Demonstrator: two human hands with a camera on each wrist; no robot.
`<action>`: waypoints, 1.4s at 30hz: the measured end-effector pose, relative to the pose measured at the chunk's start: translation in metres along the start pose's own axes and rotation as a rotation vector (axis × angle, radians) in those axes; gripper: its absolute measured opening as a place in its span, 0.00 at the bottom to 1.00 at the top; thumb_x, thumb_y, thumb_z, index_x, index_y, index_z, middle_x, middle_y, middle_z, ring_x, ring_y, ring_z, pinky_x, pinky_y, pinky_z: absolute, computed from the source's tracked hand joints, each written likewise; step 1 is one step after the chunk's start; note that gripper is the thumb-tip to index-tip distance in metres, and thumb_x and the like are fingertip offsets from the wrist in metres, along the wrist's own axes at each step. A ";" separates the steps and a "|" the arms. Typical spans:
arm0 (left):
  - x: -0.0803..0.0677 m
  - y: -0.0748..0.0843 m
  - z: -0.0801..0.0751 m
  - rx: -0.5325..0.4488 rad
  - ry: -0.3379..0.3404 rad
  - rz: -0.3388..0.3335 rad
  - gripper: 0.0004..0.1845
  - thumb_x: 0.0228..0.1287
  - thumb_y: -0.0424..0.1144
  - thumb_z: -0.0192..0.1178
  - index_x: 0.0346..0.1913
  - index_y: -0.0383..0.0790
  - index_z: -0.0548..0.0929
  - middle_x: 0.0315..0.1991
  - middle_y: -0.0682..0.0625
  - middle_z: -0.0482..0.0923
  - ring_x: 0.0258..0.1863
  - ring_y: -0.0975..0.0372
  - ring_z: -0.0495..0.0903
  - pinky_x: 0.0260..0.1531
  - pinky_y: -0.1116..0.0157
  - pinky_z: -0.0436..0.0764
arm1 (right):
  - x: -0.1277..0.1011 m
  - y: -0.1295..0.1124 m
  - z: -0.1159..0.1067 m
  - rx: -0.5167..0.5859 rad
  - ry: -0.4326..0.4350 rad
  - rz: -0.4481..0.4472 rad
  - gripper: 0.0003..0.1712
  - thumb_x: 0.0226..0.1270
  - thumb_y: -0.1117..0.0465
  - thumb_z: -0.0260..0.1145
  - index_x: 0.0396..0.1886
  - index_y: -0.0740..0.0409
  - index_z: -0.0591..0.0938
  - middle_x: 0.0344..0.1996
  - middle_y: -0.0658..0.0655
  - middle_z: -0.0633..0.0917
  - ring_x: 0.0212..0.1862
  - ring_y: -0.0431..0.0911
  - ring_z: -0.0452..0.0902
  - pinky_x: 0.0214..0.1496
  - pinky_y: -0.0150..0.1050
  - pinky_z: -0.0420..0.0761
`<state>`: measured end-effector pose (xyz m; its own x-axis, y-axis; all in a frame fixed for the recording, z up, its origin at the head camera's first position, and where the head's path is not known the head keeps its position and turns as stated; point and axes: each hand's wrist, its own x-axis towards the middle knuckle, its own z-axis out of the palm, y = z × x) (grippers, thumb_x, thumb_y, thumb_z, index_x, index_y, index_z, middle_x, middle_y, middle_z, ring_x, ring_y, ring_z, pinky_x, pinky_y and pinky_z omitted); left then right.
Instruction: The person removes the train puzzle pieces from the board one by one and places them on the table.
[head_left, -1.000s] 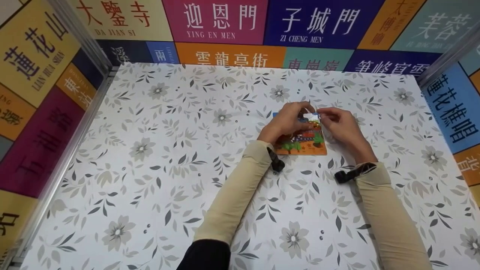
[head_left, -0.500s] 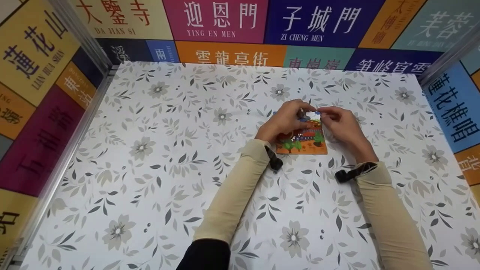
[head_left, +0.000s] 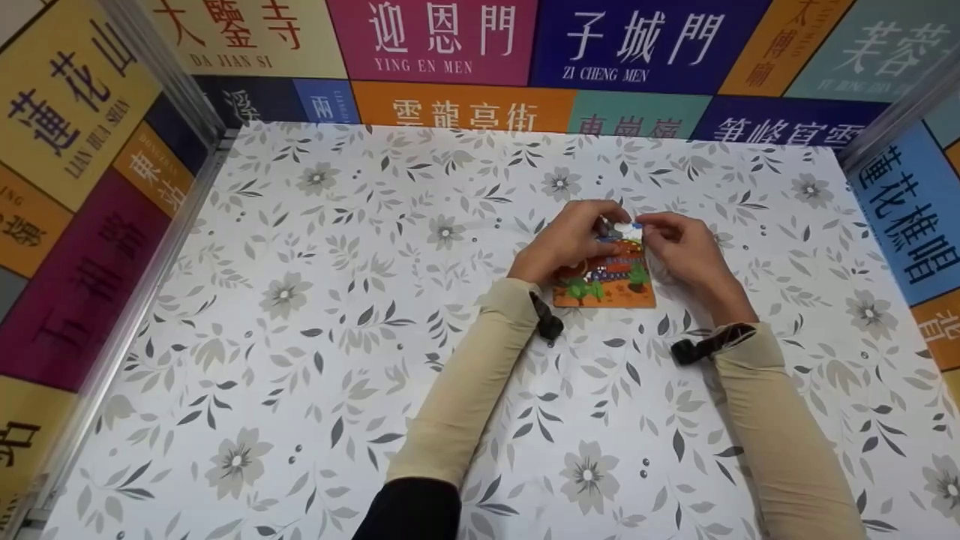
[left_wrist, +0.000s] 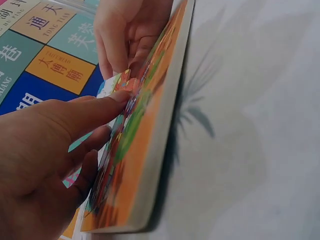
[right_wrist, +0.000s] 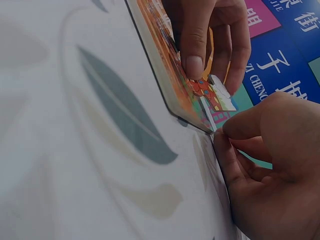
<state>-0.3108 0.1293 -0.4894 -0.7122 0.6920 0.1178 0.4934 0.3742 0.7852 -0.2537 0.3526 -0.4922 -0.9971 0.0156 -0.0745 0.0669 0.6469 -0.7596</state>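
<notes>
Both hands (head_left: pixel 577 240) at puzzle board (head_left: pixel 604 289) edge

Long tan sleeves and bare hands

Both arms wear snug tan sleeves (head_left: pixel 469 390). A black strap (head_left: pixel 709 343) goes round each wrist. A dark cuff (head_left: pixel 411 510) shows at the left elbow.

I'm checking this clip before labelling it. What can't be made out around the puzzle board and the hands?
- Head view: the far part of the puzzle board is covered by the left hand and right hand.
- Right wrist view: the piece at the board's corner is small; its picture is unreadable.
- Left wrist view: the board is seen edge-on; its picture is blurred.
</notes>
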 end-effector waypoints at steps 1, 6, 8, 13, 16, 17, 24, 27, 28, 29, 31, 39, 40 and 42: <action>0.000 0.000 0.000 0.004 -0.002 0.003 0.22 0.62 0.42 0.71 0.60 0.49 0.82 0.54 0.55 0.83 0.49 0.65 0.81 0.50 0.72 0.79 | 0.000 0.000 0.000 -0.001 0.000 -0.002 0.21 0.76 0.48 0.58 0.64 0.43 0.80 0.53 0.54 0.84 0.53 0.41 0.78 0.56 0.33 0.73; 0.000 0.000 0.000 0.048 -0.016 0.005 0.24 0.62 0.44 0.71 0.62 0.48 0.82 0.53 0.54 0.83 0.47 0.65 0.82 0.49 0.72 0.79 | -0.001 0.000 0.000 -0.001 0.001 -0.009 0.21 0.76 0.47 0.59 0.64 0.43 0.80 0.52 0.54 0.84 0.52 0.41 0.79 0.55 0.33 0.73; 0.001 0.000 -0.001 0.068 -0.019 0.005 0.25 0.63 0.45 0.70 0.63 0.47 0.82 0.52 0.53 0.84 0.46 0.65 0.82 0.48 0.72 0.79 | -0.001 -0.001 0.000 0.000 0.001 -0.007 0.21 0.76 0.47 0.59 0.64 0.43 0.80 0.52 0.54 0.84 0.52 0.42 0.79 0.53 0.32 0.74; 0.002 0.001 -0.001 0.112 -0.008 -0.003 0.24 0.64 0.48 0.69 0.63 0.47 0.82 0.49 0.53 0.87 0.43 0.68 0.84 0.47 0.73 0.79 | -0.001 0.000 0.000 -0.003 0.005 -0.010 0.21 0.76 0.48 0.59 0.64 0.43 0.80 0.53 0.54 0.84 0.52 0.42 0.78 0.52 0.31 0.73; 0.001 0.000 -0.001 0.113 0.020 0.002 0.25 0.64 0.50 0.69 0.62 0.46 0.83 0.49 0.53 0.87 0.44 0.68 0.85 0.47 0.74 0.79 | 0.000 0.002 0.000 -0.013 0.012 -0.030 0.21 0.76 0.48 0.59 0.64 0.45 0.80 0.53 0.55 0.85 0.52 0.41 0.79 0.54 0.31 0.73; 0.000 -0.001 -0.001 0.105 0.033 0.007 0.25 0.64 0.50 0.69 0.61 0.46 0.83 0.49 0.53 0.87 0.44 0.68 0.85 0.48 0.74 0.79 | 0.000 0.002 0.000 -0.017 0.013 -0.035 0.21 0.76 0.48 0.58 0.64 0.45 0.80 0.54 0.55 0.85 0.53 0.41 0.79 0.55 0.32 0.73; -0.010 -0.004 -0.006 0.038 0.080 0.053 0.21 0.64 0.50 0.68 0.58 0.50 0.83 0.51 0.54 0.86 0.46 0.68 0.85 0.50 0.72 0.80 | 0.001 0.002 0.001 -0.024 0.012 -0.025 0.22 0.77 0.47 0.57 0.65 0.45 0.80 0.54 0.55 0.84 0.55 0.44 0.80 0.63 0.43 0.75; -0.015 -0.005 -0.010 0.046 0.079 0.079 0.21 0.66 0.50 0.67 0.59 0.52 0.83 0.52 0.55 0.86 0.46 0.68 0.84 0.53 0.70 0.79 | 0.001 0.003 0.001 -0.025 0.008 -0.021 0.22 0.77 0.47 0.57 0.66 0.44 0.79 0.55 0.56 0.84 0.56 0.45 0.79 0.63 0.44 0.75; -0.017 -0.005 -0.012 0.047 0.079 0.085 0.21 0.66 0.50 0.66 0.60 0.52 0.83 0.53 0.55 0.85 0.47 0.68 0.84 0.54 0.69 0.79 | 0.001 0.003 0.000 -0.026 0.007 -0.021 0.22 0.77 0.47 0.57 0.66 0.44 0.79 0.55 0.55 0.84 0.56 0.45 0.79 0.62 0.44 0.75; -0.018 -0.005 -0.013 0.052 0.081 0.092 0.21 0.66 0.50 0.66 0.61 0.52 0.83 0.54 0.56 0.85 0.47 0.68 0.84 0.55 0.69 0.79 | 0.000 0.003 0.000 -0.025 0.006 -0.021 0.22 0.77 0.47 0.57 0.66 0.44 0.79 0.55 0.55 0.84 0.56 0.45 0.79 0.62 0.44 0.75; -0.021 -0.006 -0.016 0.067 0.084 0.092 0.22 0.66 0.51 0.66 0.62 0.53 0.82 0.55 0.56 0.85 0.49 0.67 0.83 0.56 0.68 0.79 | 0.000 0.003 0.000 -0.023 0.003 -0.018 0.22 0.77 0.47 0.57 0.66 0.43 0.79 0.56 0.55 0.84 0.56 0.45 0.79 0.61 0.42 0.75; -0.030 -0.009 -0.024 0.110 0.117 0.088 0.24 0.66 0.54 0.65 0.63 0.53 0.82 0.58 0.58 0.83 0.55 0.67 0.81 0.58 0.68 0.77 | 0.000 0.002 0.001 0.004 -0.008 0.021 0.22 0.76 0.49 0.59 0.66 0.43 0.79 0.56 0.53 0.82 0.55 0.42 0.77 0.61 0.39 0.75; -0.032 -0.009 -0.026 0.110 0.118 0.090 0.24 0.67 0.54 0.64 0.63 0.53 0.81 0.59 0.58 0.83 0.56 0.67 0.80 0.59 0.68 0.77 | 0.000 0.002 0.001 0.006 -0.009 0.019 0.22 0.76 0.49 0.60 0.66 0.43 0.79 0.55 0.53 0.83 0.55 0.42 0.78 0.61 0.38 0.75; -0.037 -0.010 -0.029 0.115 0.121 0.094 0.25 0.67 0.54 0.64 0.64 0.51 0.81 0.60 0.57 0.82 0.58 0.67 0.79 0.60 0.68 0.76 | -0.001 0.001 0.001 0.015 -0.014 0.014 0.22 0.75 0.50 0.61 0.66 0.44 0.79 0.54 0.54 0.83 0.54 0.42 0.78 0.58 0.35 0.75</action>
<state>-0.3040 0.0819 -0.4839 -0.7114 0.6510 0.2648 0.6097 0.3843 0.6932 -0.2525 0.3522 -0.4934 -0.9955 0.0142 -0.0939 0.0815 0.6350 -0.7682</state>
